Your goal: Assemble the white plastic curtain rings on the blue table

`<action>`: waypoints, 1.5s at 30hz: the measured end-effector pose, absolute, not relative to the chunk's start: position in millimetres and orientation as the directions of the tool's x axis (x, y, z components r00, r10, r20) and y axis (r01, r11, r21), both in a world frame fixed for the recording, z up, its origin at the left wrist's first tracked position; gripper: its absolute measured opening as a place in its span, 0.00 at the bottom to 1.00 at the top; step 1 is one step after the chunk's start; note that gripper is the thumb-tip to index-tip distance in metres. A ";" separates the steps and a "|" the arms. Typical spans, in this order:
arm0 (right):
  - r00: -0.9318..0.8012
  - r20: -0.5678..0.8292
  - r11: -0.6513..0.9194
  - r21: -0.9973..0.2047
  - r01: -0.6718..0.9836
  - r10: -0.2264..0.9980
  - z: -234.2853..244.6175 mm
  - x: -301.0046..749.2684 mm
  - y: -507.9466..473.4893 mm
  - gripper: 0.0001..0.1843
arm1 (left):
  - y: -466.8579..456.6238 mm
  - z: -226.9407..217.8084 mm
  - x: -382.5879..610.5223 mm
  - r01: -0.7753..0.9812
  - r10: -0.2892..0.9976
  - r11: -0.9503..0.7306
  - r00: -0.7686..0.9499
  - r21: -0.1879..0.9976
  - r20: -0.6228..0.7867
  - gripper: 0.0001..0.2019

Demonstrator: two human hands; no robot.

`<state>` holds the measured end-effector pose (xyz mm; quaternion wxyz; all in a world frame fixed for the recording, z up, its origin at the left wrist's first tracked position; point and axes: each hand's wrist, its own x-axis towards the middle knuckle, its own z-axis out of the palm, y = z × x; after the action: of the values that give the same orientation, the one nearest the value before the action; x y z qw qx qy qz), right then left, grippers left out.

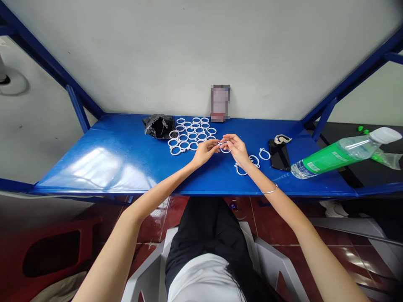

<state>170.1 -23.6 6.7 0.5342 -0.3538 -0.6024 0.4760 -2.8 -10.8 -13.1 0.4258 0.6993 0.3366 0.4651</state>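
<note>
Between both hands, just over the blue table, is a white plastic curtain ring with a small fastening. My left hand pinches its left side with thumb and forefinger. On the right side of the same ring, the fingers of my right hand are closed. Several more white rings lie grouped flat beyond and left of my left hand. Close to my right wrist are a few loose rings, partly covered by the forearm. Another single ring lies farther right.
A crumpled black plastic bag sits at the back left. One phone leans on the wall; a second black phone lies at right under a white clip-like item. Beside it stands a green-labelled bottle. Blue posts flank the table.
</note>
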 end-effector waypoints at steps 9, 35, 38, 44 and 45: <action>-0.220 0.282 0.267 -0.959 -0.096 0.934 8.1 169.3 -25.2 0.26 | -12.2 -8.5 -2.2 -0.082 0.883 -0.320 0.335 0.944 0.328 0.23; -0.287 0.572 0.624 -0.569 0.536 0.768 12.9 174.4 -30.3 0.22 | -22.9 8.5 -5.1 0.153 0.820 -0.559 0.248 0.815 0.516 0.17; -0.264 0.568 0.611 -0.597 0.520 0.780 13.4 174.4 -31.1 0.22 | -22.4 9.6 -5.8 0.177 0.798 -0.593 0.259 0.786 0.544 0.15; -0.265 0.577 0.618 -0.588 0.522 0.772 12.4 175.1 -30.4 0.21 | -19.4 7.8 -7.5 0.232 0.753 -0.656 0.268 0.718 0.602 0.11; -0.271 0.578 0.621 -0.579 0.529 0.770 12.0 175.3 -30.1 0.21 | -19.0 7.4 -7.6 0.238 0.746 -0.665 0.266 0.708 0.610 0.10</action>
<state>175.3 -30.1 12.0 0.4401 -0.4134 -0.7853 0.1371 -7.6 -19.0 7.4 0.2488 0.7559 0.3253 0.5109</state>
